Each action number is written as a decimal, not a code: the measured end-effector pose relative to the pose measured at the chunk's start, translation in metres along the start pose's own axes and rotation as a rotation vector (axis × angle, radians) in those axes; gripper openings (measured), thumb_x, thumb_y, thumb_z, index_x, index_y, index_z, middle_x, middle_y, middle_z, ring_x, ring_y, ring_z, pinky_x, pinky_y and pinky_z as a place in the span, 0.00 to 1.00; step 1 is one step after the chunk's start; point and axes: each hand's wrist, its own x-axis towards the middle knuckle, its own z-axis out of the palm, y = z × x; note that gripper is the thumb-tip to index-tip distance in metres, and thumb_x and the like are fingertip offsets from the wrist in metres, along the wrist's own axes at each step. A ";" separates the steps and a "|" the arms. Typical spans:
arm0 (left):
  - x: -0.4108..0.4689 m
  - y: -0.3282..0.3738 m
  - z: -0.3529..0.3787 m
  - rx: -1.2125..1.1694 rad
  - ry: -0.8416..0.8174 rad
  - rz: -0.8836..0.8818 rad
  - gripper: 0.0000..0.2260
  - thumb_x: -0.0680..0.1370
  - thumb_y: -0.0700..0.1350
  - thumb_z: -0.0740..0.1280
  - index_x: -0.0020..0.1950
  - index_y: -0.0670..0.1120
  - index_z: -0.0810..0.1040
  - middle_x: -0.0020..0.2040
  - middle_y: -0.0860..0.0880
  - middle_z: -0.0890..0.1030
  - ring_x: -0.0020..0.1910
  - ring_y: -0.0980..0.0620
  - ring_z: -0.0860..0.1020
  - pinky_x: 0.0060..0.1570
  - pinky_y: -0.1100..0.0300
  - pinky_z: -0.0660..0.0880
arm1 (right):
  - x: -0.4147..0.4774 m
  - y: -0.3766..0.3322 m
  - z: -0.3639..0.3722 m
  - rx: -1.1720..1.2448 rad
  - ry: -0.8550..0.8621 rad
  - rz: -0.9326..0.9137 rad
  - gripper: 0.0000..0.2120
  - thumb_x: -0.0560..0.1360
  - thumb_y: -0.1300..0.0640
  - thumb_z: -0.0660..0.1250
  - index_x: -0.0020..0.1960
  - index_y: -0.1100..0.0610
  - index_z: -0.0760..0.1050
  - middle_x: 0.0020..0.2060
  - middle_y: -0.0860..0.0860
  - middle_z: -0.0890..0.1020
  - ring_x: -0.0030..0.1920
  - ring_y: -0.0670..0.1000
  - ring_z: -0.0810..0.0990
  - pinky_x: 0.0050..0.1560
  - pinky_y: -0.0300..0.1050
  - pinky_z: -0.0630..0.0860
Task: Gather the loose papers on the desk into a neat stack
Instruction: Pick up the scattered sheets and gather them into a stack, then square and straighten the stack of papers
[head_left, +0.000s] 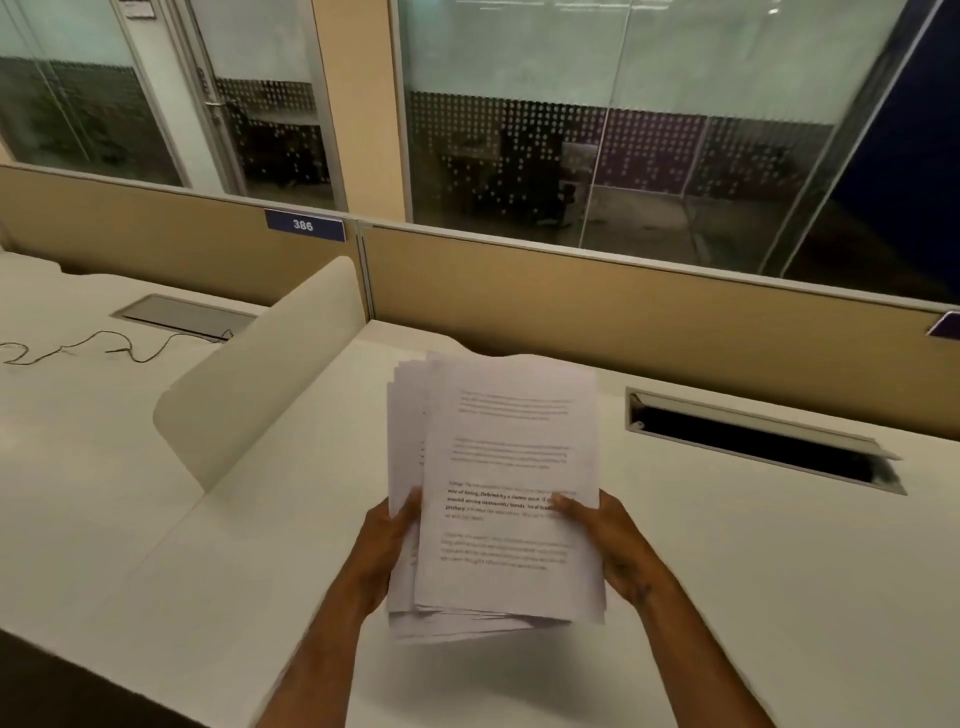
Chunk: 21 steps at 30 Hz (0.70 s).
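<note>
A bundle of white printed papers is held up above the white desk, tilted toward me. The sheets are uneven, with edges fanned out at the left side and along the bottom. My left hand grips the bundle's left edge, thumb on the front sheets. My right hand grips the right edge, thumb lying across the printed text. No other loose sheets show on the desk.
A rounded white divider panel stands to the left of the papers. An open cable slot is sunk in the desk at the right. A tan partition runs along the back. A thin cable lies on the neighbouring desk.
</note>
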 end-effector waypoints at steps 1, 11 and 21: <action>-0.002 -0.004 0.013 0.019 -0.020 -0.016 0.23 0.78 0.60 0.64 0.64 0.45 0.79 0.56 0.39 0.86 0.54 0.37 0.85 0.55 0.37 0.80 | -0.002 0.007 -0.006 0.002 0.013 0.005 0.23 0.74 0.58 0.74 0.68 0.56 0.73 0.60 0.57 0.84 0.57 0.59 0.84 0.61 0.61 0.78; -0.026 -0.046 0.101 0.064 -0.039 -0.103 0.17 0.79 0.52 0.67 0.64 0.44 0.78 0.55 0.40 0.87 0.52 0.37 0.86 0.54 0.37 0.81 | -0.033 0.022 -0.089 0.125 -0.025 0.053 0.22 0.72 0.61 0.74 0.65 0.58 0.77 0.57 0.58 0.85 0.56 0.62 0.84 0.60 0.62 0.79; -0.031 -0.029 0.145 0.092 -0.020 0.049 0.19 0.74 0.52 0.74 0.61 0.43 0.82 0.55 0.45 0.87 0.54 0.44 0.86 0.53 0.49 0.83 | -0.038 -0.016 -0.124 -0.034 -0.026 -0.101 0.14 0.74 0.60 0.72 0.59 0.59 0.81 0.53 0.57 0.87 0.53 0.58 0.86 0.56 0.56 0.81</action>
